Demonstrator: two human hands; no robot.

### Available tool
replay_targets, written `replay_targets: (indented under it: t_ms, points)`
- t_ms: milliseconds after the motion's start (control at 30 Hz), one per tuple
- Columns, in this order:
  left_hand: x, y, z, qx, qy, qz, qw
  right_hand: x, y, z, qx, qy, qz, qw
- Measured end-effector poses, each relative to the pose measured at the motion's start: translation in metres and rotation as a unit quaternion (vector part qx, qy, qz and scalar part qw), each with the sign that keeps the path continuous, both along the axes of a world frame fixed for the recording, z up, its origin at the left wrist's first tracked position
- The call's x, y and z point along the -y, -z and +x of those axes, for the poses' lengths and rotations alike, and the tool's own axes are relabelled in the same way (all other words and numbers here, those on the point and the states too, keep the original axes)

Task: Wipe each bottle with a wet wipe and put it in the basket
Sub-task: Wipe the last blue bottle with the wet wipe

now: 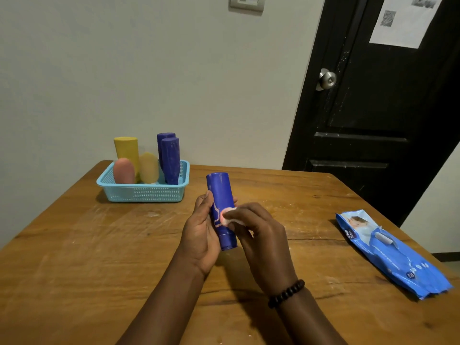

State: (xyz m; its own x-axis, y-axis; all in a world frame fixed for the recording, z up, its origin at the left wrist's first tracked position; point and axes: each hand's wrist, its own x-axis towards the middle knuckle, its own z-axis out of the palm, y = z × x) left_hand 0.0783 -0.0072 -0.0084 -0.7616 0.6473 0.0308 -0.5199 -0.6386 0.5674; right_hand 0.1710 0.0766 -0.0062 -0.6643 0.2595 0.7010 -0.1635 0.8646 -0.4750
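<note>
**A:** What is seen at the middle of the table?

**B:** A blue bottle (221, 210) is held upright, tilted slightly, above a wooden table (74, 245). It is gripped by the left hand (199, 235), whose fingers are curled round its lower half from the left side, thumb toward the front. A small wad of white wipe (227, 217) is pinched in the fingertips of the right hand (261, 242) and pressed against the bottle's front, about halfway up. Pale scuffed marks are seen on the bottle's label just beside the wipe. A dark beaded bracelet (286, 293) is worn on the right wrist.

**A:** And the basket?

**B:** A light blue mesh basket (146, 192) is set on the far left part of the table, well apart from the hands. Five bottles are stood in it: a tall yellow bottle (127, 150) at the back left, a short pink bottle (123, 171) in front of it, a short pale yellow bottle (148, 168) in the middle, and two purple bottles (170, 160) at the right, one behind the other.

**A:** What else is on the table?

**B:** A blue pack of wet wipes (390, 255) is laid flat near the right edge, well apart from the hands. Its small print cannot be read.

**A:** And behind the table?

**B:** A plain pale wall (174, 70) is seen, with a switch plate (247, 2) at the top. A black door (373, 108) with a round metal knob (327, 80) is found to the right, and a white paper sheet (403, 21) is stuck on it.
</note>
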Motion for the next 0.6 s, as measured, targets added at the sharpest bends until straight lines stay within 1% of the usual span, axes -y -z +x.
replay_targets:
  t_ms: [67, 200, 333, 467, 533, 600]
  points:
    - [0.000, 0.002, -0.001, 0.005, 0.007, 0.000, 1.000, 0.000, 0.010, 0.004, -0.007, 0.004, -0.010, 1.000]
    - [-0.001, 0.004, 0.002, -0.028, 0.008, -0.010, 1.000, 0.001, 0.000, -0.001, -0.031, 0.048, 0.033, 0.998]
    - [-0.005, 0.004, 0.011, -0.064, 0.033, -0.015, 0.997, -0.008, -0.032, -0.018, -0.060, 0.070, -0.008, 0.996]
    - [-0.004, 0.002, 0.011, -0.100, 0.038, -0.045, 0.993, -0.023, -0.056, -0.032, -0.036, 0.078, -0.051, 0.995]
    - [-0.003, 0.001, 0.009, -0.097, 0.037, -0.057, 0.993, -0.028, -0.059, -0.029, -0.059, 0.092, -0.087, 0.990]
    - [-0.004, 0.001, 0.007, -0.098, 0.035, -0.064, 0.993, -0.030, -0.056, -0.022, -0.092, 0.093, -0.090, 0.987]
